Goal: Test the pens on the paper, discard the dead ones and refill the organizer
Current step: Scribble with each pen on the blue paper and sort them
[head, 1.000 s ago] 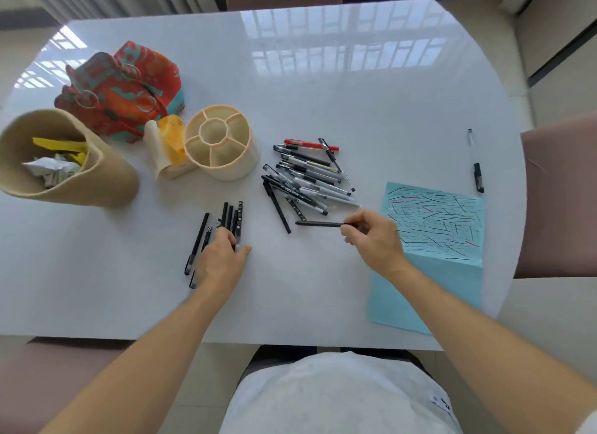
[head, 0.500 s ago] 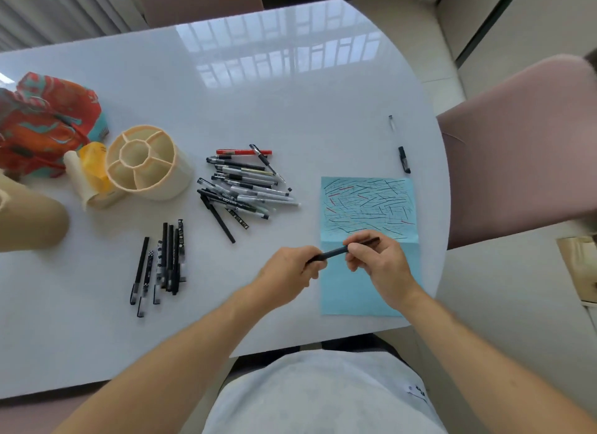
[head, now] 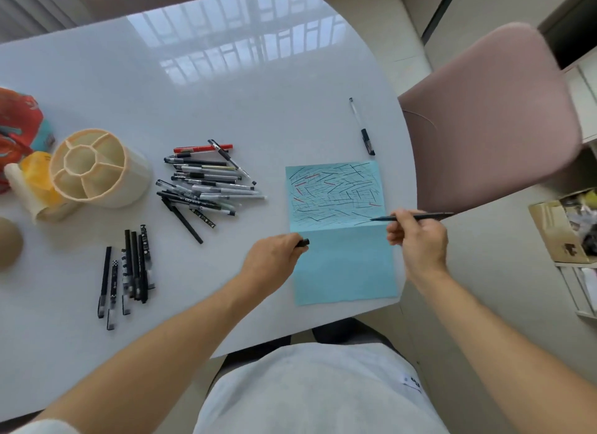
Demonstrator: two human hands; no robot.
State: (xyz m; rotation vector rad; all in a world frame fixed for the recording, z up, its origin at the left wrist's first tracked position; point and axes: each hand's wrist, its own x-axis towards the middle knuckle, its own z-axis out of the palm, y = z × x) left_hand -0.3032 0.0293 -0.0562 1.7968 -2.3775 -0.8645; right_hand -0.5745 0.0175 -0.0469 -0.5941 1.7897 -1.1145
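The person's right hand (head: 418,236) pinches a slim black pen (head: 410,217) partway along its barrel between thumb and fingers, the tip pointing left and lying over the lower right part of the scribbled half of the blue paper (head: 342,262); whether the tip touches the sheet cannot be told. The left hand (head: 274,260) curls its fingers around a small dark piece, apparently the pen's cap (head: 303,242), at the paper's left edge

The pen looks light and rigid, with a smooth plastic barrel that could roll or slip, so a pinch close to the tip would likely give the best control for a test stroke. The paper is thin and folded across its middle, lying flat near the table's (head: 226,88) front edge; it would probably slide on the glossy top under a dragged tip unless held down

A loose pile of pens (head: 206,183) lies between the paper and the empty cream organizer (head: 97,170), whose compartments stand open. A neater row of dark pens (head: 129,269) lies nearer the person, and one clear pen (head: 361,126) lies apart beyond the paper. The thin barrels are best lifted by the middle, where they balance
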